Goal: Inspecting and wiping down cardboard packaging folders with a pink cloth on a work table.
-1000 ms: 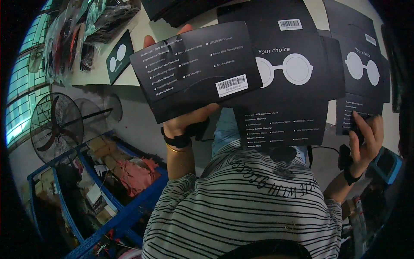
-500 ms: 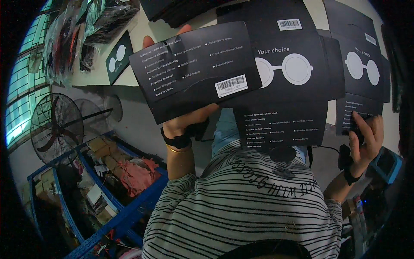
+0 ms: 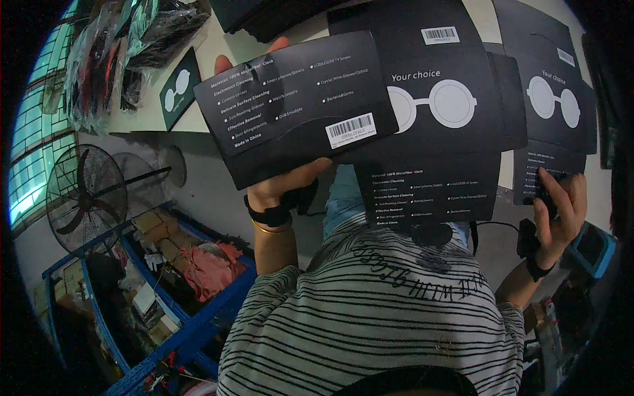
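A folded black card sleeve [image 3: 290, 105] with white print and a barcode sticker is tilted in my left hand [image 3: 287, 185]. The thumb lies along its lower edge and two fingertips show past the top edge; the rest are hidden behind it. Beside it lies an unfolded black sleeve blank [image 3: 422, 72] with a white glasses picture, its printed flap hanging over the near table edge. Farther right, a second blank [image 3: 538, 59] of the same kind lies on the table. My right hand [image 3: 561, 211] is closed on that one's lower printed flap.
A dark stack [image 3: 271, 16] and plastic-wrapped bundles [image 3: 155, 30] sit at the back left of the pale table [image 3: 148, 120], near a small glasses-print card [image 3: 179, 89]. To the left stand a fan [image 3: 86, 198] and a blue-framed bin [image 3: 178, 336] holding boxes and red cloth.
The folded sleeve in my left hand has shifted very slightly left. Both hands keep their hold and the blanks have barely moved.
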A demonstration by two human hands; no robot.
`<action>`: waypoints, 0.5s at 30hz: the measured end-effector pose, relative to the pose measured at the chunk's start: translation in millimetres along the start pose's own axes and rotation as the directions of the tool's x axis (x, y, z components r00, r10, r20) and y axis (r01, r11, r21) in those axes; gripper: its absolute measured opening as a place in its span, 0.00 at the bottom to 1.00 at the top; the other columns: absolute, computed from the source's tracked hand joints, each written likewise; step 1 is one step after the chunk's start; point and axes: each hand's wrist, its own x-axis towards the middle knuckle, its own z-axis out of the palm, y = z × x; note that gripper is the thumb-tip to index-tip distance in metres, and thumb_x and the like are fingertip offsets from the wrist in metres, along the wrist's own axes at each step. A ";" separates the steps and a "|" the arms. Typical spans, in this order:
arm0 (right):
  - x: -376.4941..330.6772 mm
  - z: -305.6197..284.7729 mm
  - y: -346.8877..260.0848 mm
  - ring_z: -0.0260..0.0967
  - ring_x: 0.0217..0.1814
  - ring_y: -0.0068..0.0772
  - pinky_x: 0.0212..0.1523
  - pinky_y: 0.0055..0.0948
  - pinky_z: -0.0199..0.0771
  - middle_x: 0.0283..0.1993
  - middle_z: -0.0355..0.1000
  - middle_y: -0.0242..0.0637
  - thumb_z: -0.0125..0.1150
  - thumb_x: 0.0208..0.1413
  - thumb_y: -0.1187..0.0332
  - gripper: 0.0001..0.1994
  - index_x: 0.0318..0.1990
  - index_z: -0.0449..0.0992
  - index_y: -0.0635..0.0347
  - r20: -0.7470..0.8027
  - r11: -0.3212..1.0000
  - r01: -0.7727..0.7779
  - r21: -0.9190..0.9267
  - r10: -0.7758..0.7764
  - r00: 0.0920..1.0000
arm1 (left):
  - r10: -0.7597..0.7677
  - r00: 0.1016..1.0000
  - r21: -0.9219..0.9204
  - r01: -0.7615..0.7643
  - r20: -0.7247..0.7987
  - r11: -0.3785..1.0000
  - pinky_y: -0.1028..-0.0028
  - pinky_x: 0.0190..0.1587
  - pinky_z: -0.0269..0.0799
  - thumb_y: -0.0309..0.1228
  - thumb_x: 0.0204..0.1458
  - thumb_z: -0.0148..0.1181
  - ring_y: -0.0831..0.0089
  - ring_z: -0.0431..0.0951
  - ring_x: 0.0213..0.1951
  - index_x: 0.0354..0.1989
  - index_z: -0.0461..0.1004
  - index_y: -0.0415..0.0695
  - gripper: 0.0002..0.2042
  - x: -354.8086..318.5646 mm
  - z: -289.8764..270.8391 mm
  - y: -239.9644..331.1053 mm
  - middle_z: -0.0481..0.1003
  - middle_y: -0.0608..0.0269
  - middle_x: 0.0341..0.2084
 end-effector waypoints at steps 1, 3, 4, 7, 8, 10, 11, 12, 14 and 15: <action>-1.1 -1.1 1.0 0.56 0.28 0.38 0.30 0.33 0.55 0.25 0.59 0.37 0.65 0.35 0.64 0.23 0.43 0.79 0.65 -0.004 1.000 -0.006 0.002 0.006 1.000 | 0.032 0.999 0.019 -0.032 0.004 0.999 0.71 0.41 0.75 0.27 0.40 0.65 0.67 0.78 0.37 0.46 0.74 0.34 0.21 -0.1 0.5 -3.5 0.77 0.53 0.40; 1.9 0.4 -3.9 0.56 0.28 0.38 0.30 0.33 0.55 0.24 0.60 0.37 0.65 0.36 0.63 0.22 0.42 0.79 0.65 -0.037 0.999 -0.026 0.031 0.028 0.999 | 0.153 0.988 0.140 -0.156 0.035 0.978 0.69 0.40 0.75 0.30 0.43 0.63 0.65 0.78 0.37 0.47 0.74 0.33 0.21 -1.6 -3.0 -13.6 0.77 0.51 0.40; 1.6 -1.7 -6.2 0.56 0.28 0.37 0.30 0.33 0.55 0.24 0.60 0.37 0.65 0.36 0.63 0.22 0.42 0.79 0.65 -0.048 0.998 -0.050 0.025 0.052 0.997 | 0.225 0.972 0.220 -0.234 0.068 0.947 0.69 0.40 0.75 0.31 0.45 0.63 0.65 0.78 0.36 0.47 0.74 0.33 0.21 -1.0 -2.8 -22.0 0.77 0.50 0.40; 5.3 -2.8 -6.7 0.56 0.26 0.36 0.29 0.33 0.55 0.23 0.60 0.35 0.66 0.37 0.60 0.21 0.40 0.80 0.63 -0.050 1.000 -0.012 0.024 0.014 0.999 | 0.449 0.867 0.551 -0.489 0.218 0.677 0.67 0.39 0.75 0.36 0.49 0.60 0.62 0.79 0.36 0.49 0.73 0.32 0.22 -7.1 -23.3 -52.0 0.77 0.47 0.41; 6.8 -1.7 -5.5 0.56 0.25 0.36 0.28 0.33 0.54 0.22 0.60 0.34 0.67 0.38 0.58 0.20 0.39 0.81 0.62 -0.071 0.999 0.006 0.051 -0.002 0.997 | 0.469 0.856 0.572 -0.501 0.218 0.649 0.67 0.39 0.75 0.37 0.51 0.59 0.62 0.79 0.35 0.49 0.72 0.32 0.23 -13.5 -32.7 -54.8 0.76 0.46 0.41; 8.6 2.9 -0.9 0.56 0.23 0.34 0.27 0.32 0.52 0.21 0.60 0.31 0.67 0.39 0.54 0.20 0.37 0.82 0.59 -0.095 0.996 0.047 0.080 -0.039 0.995 | 0.375 0.923 0.233 -0.385 0.088 0.893 0.66 0.35 0.75 0.32 0.50 0.59 0.60 0.78 0.32 0.50 0.71 0.30 0.21 -33.5 -48.2 -66.4 0.76 0.43 0.41; 10.8 1.2 0.2 0.55 0.23 0.33 0.26 0.31 0.51 0.20 0.59 0.30 0.66 0.39 0.52 0.20 0.36 0.82 0.57 -0.101 0.993 0.069 0.091 -0.060 0.993 | 0.347 0.937 0.169 -0.350 0.048 0.922 0.66 0.36 0.75 0.31 0.50 0.59 0.60 0.78 0.33 0.50 0.71 0.30 0.21 -35.9 -46.9 -67.2 0.76 0.43 0.41; 8.3 0.1 1.8 0.55 0.22 0.32 0.26 0.31 0.51 0.20 0.59 0.29 0.66 0.39 0.52 0.20 0.36 0.83 0.56 -0.098 0.993 0.072 0.095 -0.063 0.993 | 0.330 0.943 0.123 -0.331 0.031 0.936 0.65 0.37 0.75 0.30 0.50 0.59 0.60 0.78 0.34 0.50 0.71 0.30 0.20 -35.0 -43.8 -71.1 0.76 0.43 0.41; 5.5 -0.5 6.0 0.55 0.22 0.31 0.25 0.30 0.50 0.19 0.59 0.28 0.66 0.39 0.51 0.19 0.35 0.83 0.55 -0.108 0.985 0.097 0.143 -0.082 0.991 | 0.303 0.953 0.061 -0.303 0.009 0.951 0.65 0.39 0.75 0.28 0.50 0.59 0.60 0.78 0.36 0.50 0.70 0.30 0.20 -36.0 -43.5 -69.2 0.75 0.43 0.42; 4.9 -2.1 7.6 0.55 0.21 0.30 0.25 0.30 0.50 0.19 0.59 0.27 0.66 0.39 0.51 0.19 0.35 0.83 0.54 -0.108 0.983 0.109 0.145 -0.094 0.990 | 0.291 0.957 0.041 -0.291 0.007 0.956 0.65 0.40 0.74 0.28 0.50 0.59 0.60 0.78 0.37 0.50 0.70 0.31 0.19 -37.8 -42.2 -68.9 0.75 0.43 0.42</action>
